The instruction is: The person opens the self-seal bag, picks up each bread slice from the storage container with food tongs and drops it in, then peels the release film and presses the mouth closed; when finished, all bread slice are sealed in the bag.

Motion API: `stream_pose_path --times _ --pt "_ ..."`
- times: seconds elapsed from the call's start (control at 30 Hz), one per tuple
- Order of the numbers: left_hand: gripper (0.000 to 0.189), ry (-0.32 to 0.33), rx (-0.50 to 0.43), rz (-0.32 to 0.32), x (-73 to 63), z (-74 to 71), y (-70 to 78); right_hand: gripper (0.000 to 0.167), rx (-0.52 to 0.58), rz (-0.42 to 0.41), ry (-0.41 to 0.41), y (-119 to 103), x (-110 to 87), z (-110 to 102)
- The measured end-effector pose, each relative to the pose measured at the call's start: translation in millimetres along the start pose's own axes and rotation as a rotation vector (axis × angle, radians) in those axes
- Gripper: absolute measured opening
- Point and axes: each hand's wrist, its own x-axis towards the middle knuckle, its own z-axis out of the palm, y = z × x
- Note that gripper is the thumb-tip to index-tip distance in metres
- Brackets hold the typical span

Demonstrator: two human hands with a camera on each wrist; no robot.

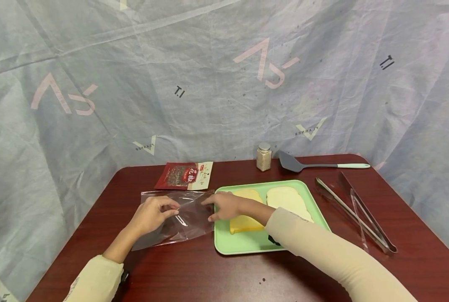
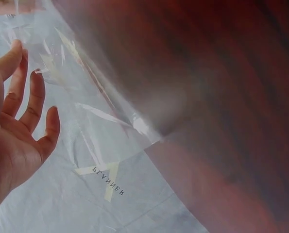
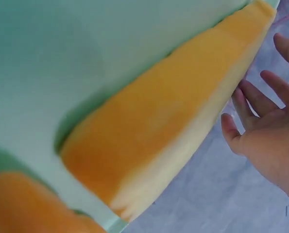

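A clear plastic bag [image 1: 194,228] lies on the table to the left of the light green tray [image 1: 224,245]. My left hand [image 1: 152,214] pinches the film between thumb and forefinger; in the left wrist view the other fingers of that hand [image 2: 20,126] spread loosely apart. Reaching across the tray, my right hand [image 1: 226,205] has its fingers extended at the bag's right edge. Whether they touch the film I cannot tell. Two portions of sliced bread sit on the tray, a yellowish one [image 1: 247,222] beneath the right forearm and a paler one [image 1: 285,199] beside it.
Behind the bag lies a red seasoning packet [image 1: 183,176]. A small lidded jar [image 1: 264,158] and a grey spatula [image 1: 292,163] are at the table's back. Metal tongs [image 1: 375,235] lie right of the tray. A grey cloth [image 1: 209,84] hangs behind the table.
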Motion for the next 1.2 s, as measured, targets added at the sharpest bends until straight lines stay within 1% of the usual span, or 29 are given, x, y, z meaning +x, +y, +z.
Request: stream_pose_path --times 0.17,0.33,0.4,0.57,0.7,0.77,0.93,1.0,1.13,1.2 --pt "0.014 0.007 -0.008 0.018 -0.4 -0.8 -1.1 0.051 0.026 -0.064 0.049 3.1 -9.5 -4.4" --pt "0.013 0.0 -0.012 0.021 0.6 -0.4 -0.4 0.05 0.121 -0.132 0.096 10.0 -27.2 -12.5" --pt "0.013 0.0 -0.011 0.021 0.6 -0.5 -0.3 0.05 0.154 -0.133 0.113 13.3 -34.2 -15.7" --pt "0.015 0.001 -0.022 0.024 -1.1 0.0 -1.7 0.052 0.224 -0.105 0.154 17.7 -52.2 -24.4" --pt "0.015 -0.003 -0.034 0.032 -2.2 1.0 -2.0 0.054 0.282 -0.108 0.201 23.8 -73.6 -30.1" --pt "0.015 -0.005 -0.036 0.029 -2.0 0.6 -1.2 0.054 0.299 -0.094 0.235 28.7 -87.9 -32.7" --pt "0.015 -0.007 -0.032 0.005 -2.8 -2.1 0.8 0.053 0.324 0.002 0.334 41.3 -130.4 -38.4" --pt "0.015 -0.006 -0.027 0.006 -3.5 -2.7 0.8 0.053 0.309 0.041 0.378 46.4 -146.1 -39.7" --pt "0.016 -0.014 -0.031 0.008 -5.9 -2.6 -0.2 0.052 0.234 0.093 0.467 56.6 -174.3 -41.6" --pt "0.016 -0.022 -0.032 0.003 -7.2 -2.4 -0.8 0.052 0.203 0.126 0.495 61.4 -188.2 -42.2"
